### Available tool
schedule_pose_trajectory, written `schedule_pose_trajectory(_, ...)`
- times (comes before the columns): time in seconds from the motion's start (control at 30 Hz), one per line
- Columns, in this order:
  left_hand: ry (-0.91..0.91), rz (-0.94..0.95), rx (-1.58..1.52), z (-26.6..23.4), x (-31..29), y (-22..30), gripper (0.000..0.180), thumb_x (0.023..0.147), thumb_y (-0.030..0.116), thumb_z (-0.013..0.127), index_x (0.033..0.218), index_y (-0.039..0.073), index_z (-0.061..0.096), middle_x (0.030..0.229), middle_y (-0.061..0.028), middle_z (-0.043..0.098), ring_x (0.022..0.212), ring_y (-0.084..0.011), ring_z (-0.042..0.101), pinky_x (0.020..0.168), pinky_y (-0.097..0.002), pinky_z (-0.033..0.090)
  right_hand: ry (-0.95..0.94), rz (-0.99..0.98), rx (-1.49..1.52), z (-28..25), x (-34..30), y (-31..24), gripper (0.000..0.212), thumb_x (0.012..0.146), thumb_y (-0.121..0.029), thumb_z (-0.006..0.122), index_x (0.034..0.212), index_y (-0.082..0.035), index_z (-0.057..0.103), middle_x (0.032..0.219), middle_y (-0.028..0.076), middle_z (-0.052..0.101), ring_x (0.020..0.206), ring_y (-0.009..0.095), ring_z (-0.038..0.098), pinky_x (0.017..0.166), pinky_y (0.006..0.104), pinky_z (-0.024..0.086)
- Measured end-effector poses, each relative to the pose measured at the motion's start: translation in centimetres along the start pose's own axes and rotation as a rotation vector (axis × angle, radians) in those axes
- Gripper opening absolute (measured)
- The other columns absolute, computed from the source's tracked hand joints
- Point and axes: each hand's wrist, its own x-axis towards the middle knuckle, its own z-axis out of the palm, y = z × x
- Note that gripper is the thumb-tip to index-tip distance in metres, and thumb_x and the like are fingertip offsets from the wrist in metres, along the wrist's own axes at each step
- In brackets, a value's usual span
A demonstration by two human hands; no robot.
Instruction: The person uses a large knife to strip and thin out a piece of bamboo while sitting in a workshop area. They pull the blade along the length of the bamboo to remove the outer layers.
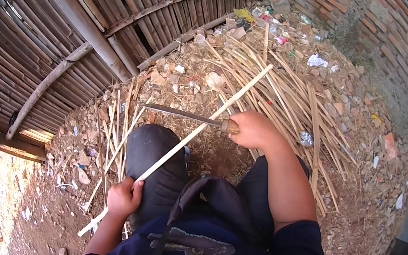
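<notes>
My left hand (123, 198) is closed round the lower part of a long pale bamboo strip (179, 146), which slants up to the right across my left knee. My right hand (255, 129) grips the wooden handle of a knife (179, 113). Its long dark blade points left and crosses the strip, appearing to touch it. Beyond my right hand lies a heap of similar bamboo strips (287, 95) on the ground. A smaller bunch of strips (118, 132) lies to the left of my left knee.
A bamboo-slat wall (45, 41) with thick poles rises at the left. A brick wall (390, 48) stands at the far right. Stones, brick bits and litter, including a crumpled white scrap (317, 61) and a silvery wrapper (305, 138), are strewn over the dirt.
</notes>
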Motion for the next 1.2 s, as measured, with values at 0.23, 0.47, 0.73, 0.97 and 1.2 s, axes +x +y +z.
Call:
schedule_pose_trajectory(0.23,0.012,0.01,-0.03,0.3,-0.1,-0.1,0.043,0.097,0.032,0.068,0.067,0.007,0.05,0.054,-0.0174,0.057,0.05,-0.0422,0.06,0.049,-0.0514,0.046,0.039,-0.029,0.027,-0.3,-0.4,-0.2,0.024,0.08,-0.025,0.078,0.095,-0.008,0.072,0.085,0.019,0.07,0.085,0.04,0.069,0.074,0.0491,0.053)
schedule_pose_trajectory(0.47,0.002,0.006,-0.028,0.2,0.1,-0.1,0.043,0.097,0.031,0.069,0.066,0.008,0.049,0.054,-0.0174,0.057,0.05,-0.0422,0.06,0.048,-0.0509,0.046,0.015,-0.036,0.048,-0.3,-0.2,0.2,0.025,0.08,-0.026,0.079,0.093,-0.006,0.071,0.083,0.019,0.069,0.083,0.04,0.068,0.073,0.0495,0.053)
schedule_pose_trajectory(0.73,0.005,0.003,-0.027,0.1,0.0,0.0,0.044,0.097,0.031,0.069,0.066,0.008,0.048,0.053,-0.0172,0.056,0.05,-0.0422,0.06,0.048,-0.0508,0.046,-0.004,-0.023,-0.009,-0.4,-0.6,-0.6,0.025,0.081,-0.027,0.079,0.094,-0.007,0.071,0.083,0.02,0.069,0.084,0.04,0.068,0.074,0.0488,0.053)
schedule_pose_trajectory(0.97,0.022,0.029,-0.033,0.3,0.1,-0.1,0.043,0.097,0.031,0.068,0.067,0.008,0.049,0.054,-0.0173,0.056,0.05,-0.0423,0.06,0.048,-0.0509,0.046,0.006,-0.029,0.049,-0.2,-0.4,-0.6,0.023,0.082,-0.027,0.077,0.094,-0.009,0.071,0.083,0.018,0.069,0.083,0.039,0.069,0.073,0.0488,0.053)
schedule_pose_trajectory(1.2,0.012,0.014,-0.034,0.2,0.0,-0.1,0.043,0.097,0.03,0.068,0.067,0.008,0.049,0.054,-0.0175,0.057,0.05,-0.0422,0.06,0.048,-0.0509,0.046,0.024,-0.035,0.032,0.0,-0.3,-0.6,0.022,0.081,-0.025,0.077,0.093,-0.008,0.071,0.081,0.018,0.068,0.082,0.04,0.067,0.072,0.0498,0.052)
